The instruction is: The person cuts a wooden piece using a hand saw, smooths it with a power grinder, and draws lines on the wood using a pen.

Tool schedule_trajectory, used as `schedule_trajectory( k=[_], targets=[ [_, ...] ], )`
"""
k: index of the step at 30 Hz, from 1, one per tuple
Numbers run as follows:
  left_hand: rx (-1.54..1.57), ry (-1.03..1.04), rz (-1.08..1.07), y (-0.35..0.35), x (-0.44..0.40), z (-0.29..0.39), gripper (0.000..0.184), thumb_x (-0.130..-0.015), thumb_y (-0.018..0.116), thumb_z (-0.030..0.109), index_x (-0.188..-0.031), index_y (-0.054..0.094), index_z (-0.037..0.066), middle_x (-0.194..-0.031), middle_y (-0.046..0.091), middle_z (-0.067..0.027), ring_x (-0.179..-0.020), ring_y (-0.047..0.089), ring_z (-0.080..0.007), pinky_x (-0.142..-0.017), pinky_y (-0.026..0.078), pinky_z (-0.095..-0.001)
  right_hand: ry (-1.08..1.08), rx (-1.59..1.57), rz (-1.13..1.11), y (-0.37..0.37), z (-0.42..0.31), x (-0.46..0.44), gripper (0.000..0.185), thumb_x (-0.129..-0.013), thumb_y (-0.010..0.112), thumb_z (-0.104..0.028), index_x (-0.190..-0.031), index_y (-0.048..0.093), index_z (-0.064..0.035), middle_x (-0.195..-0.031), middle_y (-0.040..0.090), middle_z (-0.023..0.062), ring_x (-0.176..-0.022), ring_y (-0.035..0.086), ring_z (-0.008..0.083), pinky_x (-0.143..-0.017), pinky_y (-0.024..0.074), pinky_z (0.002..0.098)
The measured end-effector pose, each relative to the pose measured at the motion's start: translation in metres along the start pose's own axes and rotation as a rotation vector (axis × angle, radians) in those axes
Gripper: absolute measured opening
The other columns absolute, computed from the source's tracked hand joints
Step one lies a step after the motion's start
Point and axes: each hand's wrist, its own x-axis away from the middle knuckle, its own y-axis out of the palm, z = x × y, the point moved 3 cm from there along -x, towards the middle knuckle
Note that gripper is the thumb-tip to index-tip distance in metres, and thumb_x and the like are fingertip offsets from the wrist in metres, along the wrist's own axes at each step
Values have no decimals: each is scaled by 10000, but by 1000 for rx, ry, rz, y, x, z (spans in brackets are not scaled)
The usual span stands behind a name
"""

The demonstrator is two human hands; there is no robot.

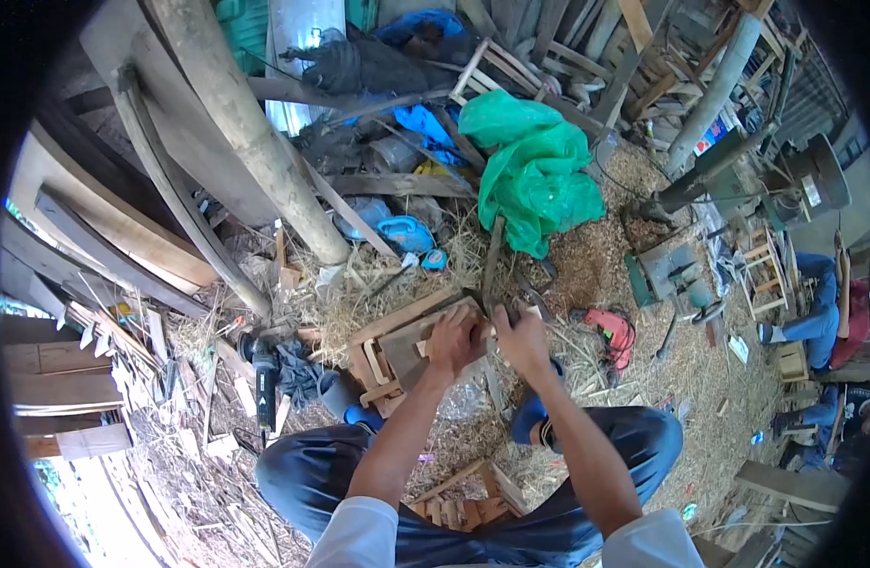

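My left hand (pixel 457 339) is closed, fingers bent, on a small pale piece of wood (pixel 422 349) that shows past its edge. Right beside it, my right hand (pixel 522 343) is closed with fingertips bunched; what they grip is mostly hidden. Both hands are over the right end of a low wooden frame (pixel 367 367) between my feet. Behind my fingers a narrow wooden post (pixel 493 256) points away from me. A dark curved metal tool (pixel 539 303) lies just beyond my right hand.
A red power tool (pixel 617 339) lies at the right, and a black angle grinder (pixel 264 383) at the left. Green plastic sheeting (pixel 539 175) is heaped ahead. A blue tape measure (pixel 435 259) lies on the straw. A slatted wooden piece (pixel 473 506) is between my legs. People (pixel 818 308) sit far right.
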Motion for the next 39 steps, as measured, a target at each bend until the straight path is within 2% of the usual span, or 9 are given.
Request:
schedule_trajectory(
  k=[2,8,13,17,20,29,31,35,39],
  targets=[
    [-42,21,35,-5,0,3,107,-774,644,119,-816,557,72,-849,537,-102,-912,563,-310,-745,481,-442,-208,0,154,12,28,29,341,-894,602,-284,-863,636,53,-672,621,252,-650,650,396,-620,495,453],
    [-40,-19,35,3,3,1,130,-746,653,99,-822,552,67,-917,563,-87,-961,550,-309,-812,463,-437,-166,-479,194,69,129,65,277,-904,629,-235,-799,615,21,-553,545,56,-497,536,108,-481,429,295],
    [-64,-29,40,2,1,-2,110,-778,652,131,-813,579,58,-905,569,-96,-946,564,-300,-787,487,-428,132,-895,81,38,86,65,332,-945,587,-267,-736,585,-9,-543,488,-22,-496,461,56,-455,354,241],
    [-119,-9,137,12,6,-9,189,-836,660,215,-766,588,55,-884,565,-84,-919,568,-275,-763,490,-424,-172,-815,268,-14,56,77,369,-990,533,-281,-699,477,-62,-528,407,-31,-444,400,66,-413,318,247],
    [-55,-77,-43,6,0,-6,227,-847,657,234,-732,580,54,-899,572,-85,-923,569,-278,-769,489,-425,-68,-518,103,-55,44,86,379,-993,533,-325,-727,481,-61,-528,402,-39,-441,393,57,-403,315,237],
    [-57,11,67,2,1,-1,188,-814,675,213,-789,570,58,-865,560,-87,-879,558,-288,-735,481,-415,-4,-367,-27,-87,25,142,386,-986,544,-360,-809,520,-17,-569,455,-26,-466,424,50,-422,341,228],
    [-45,7,55,1,1,-1,189,-815,672,212,-782,570,56,-867,564,-89,-879,558,-291,-733,480,-416,68,-318,-11,-96,15,150,388,-961,550,-297,-776,587,43,-567,531,111,-525,487,143,-508,389,345],
    [-52,76,147,-1,1,-1,193,-818,667,208,-765,570,49,-856,562,-95,-875,558,-301,-729,479,-418,46,-297,-1,-100,10,156,388,-960,553,-296,-785,592,48,-566,540,119,-532,498,130,-511,400,341],
    [-33,63,152,3,3,-2,196,-821,667,208,-767,572,45,-851,560,-101,-872,557,-306,-722,480,-419,22,-169,-11,-101,-3,151,386,-956,542,-291,-807,599,61,-574,561,178,-517,557,280,-524,425,392]
  ],
)
